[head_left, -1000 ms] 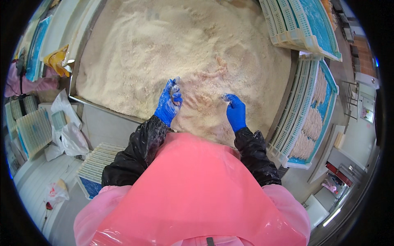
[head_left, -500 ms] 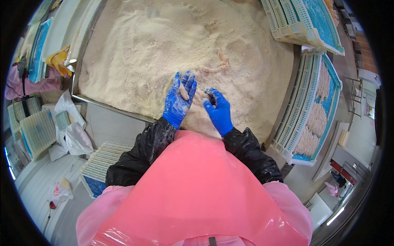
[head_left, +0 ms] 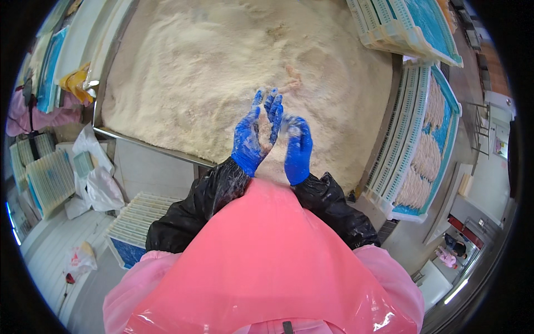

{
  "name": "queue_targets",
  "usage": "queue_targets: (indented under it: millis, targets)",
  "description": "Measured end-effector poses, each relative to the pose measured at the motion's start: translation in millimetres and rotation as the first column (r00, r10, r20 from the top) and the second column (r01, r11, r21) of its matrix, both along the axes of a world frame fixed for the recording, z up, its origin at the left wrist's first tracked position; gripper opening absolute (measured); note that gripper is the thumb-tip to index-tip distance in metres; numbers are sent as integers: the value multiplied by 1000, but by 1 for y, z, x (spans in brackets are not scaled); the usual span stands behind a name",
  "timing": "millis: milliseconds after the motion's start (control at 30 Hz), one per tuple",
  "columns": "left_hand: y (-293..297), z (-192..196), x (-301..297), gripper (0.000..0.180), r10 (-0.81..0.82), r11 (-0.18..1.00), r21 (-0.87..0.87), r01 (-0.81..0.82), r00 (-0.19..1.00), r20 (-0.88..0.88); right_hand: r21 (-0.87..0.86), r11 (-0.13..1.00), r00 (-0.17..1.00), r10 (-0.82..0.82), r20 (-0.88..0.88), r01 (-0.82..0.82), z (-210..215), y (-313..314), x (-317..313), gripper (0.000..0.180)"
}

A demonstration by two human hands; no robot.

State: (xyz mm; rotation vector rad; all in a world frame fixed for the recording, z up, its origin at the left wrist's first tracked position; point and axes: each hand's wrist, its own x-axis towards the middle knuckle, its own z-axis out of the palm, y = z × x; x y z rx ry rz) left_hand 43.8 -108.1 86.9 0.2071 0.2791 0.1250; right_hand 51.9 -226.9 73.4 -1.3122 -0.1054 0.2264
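My left hand, in a crumb-dusted blue glove, is cupped with its fingers stretched forward. A pale crumb-coated strip lies in its palm, between thumb and fingers. Close beside it on the right, my right hand, also blue-gloved, has its fingers curled together; the fingertips are blurred and dusted with crumbs, and what they hold cannot be made out. Both hands are above the near part of a wide bed of pale crumbs. Pinkish raw strips lie partly covered in the crumbs just beyond my hands.
A metal rim bounds the crumb bed. Stacked trays on the right carry rows of coated strips. More trays stand at the far right. A yellow cloth-like item and white plastic bags are on the left.
My left hand has moved right and slightly forward with the coated strip. My right hand's fingers have drawn together and turned toward the left hand, which is now nearer.
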Motion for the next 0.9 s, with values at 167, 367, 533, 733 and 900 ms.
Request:
queue_targets:
  millis: [167,367,533,733,900]
  targets:
    - [-44,-6,3,51,-9,672,740,-12,1000,25,-277,941,967,230,107,-193,45,10,4,59]
    - [-84,36,25,49,52,996,-70,-48,997,52,-8,971,964,238,118,-239,35,-38,27,67]
    - [-127,17,8,51,-122,975,184,125,992,-26,243,962,992,117,44,-124,87,-82,39,57]
    - [-195,73,26,53,-110,842,536,56,992,69,360,927,986,48,162,-104,101,-147,47,61]
    - [-246,65,52,56,-342,546,793,270,936,-83,453,882,989,-146,4,128,143,-217,48,54]
